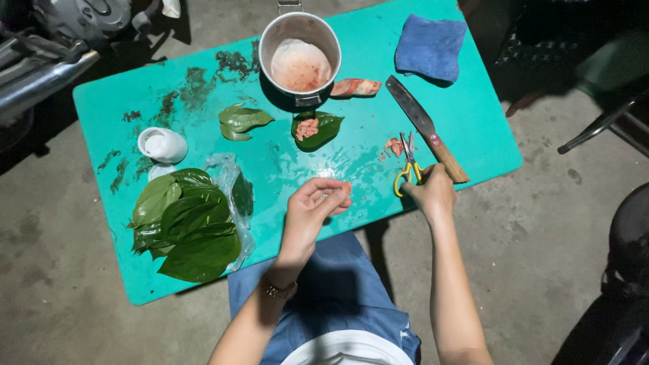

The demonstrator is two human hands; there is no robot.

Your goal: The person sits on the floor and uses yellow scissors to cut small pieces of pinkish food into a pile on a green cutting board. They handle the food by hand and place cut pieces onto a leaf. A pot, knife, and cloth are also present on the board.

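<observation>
Leaf stack (186, 226) is kept at 8 o'clock on the table (473, 122), within easy reach; left hand (312, 203) is cupped half-closed, palm up, a small pink piece (346, 187) pinched at its fingertips; right hand (431, 191), at 4 o'clock, is closed on yellow-handled scissors (409, 165), blades pointed away, resting by cut scraps (394, 145).

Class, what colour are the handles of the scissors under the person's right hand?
Yellow. The scissors lie on the teal table, their handles at the right hand, seen in the head view.
</observation>
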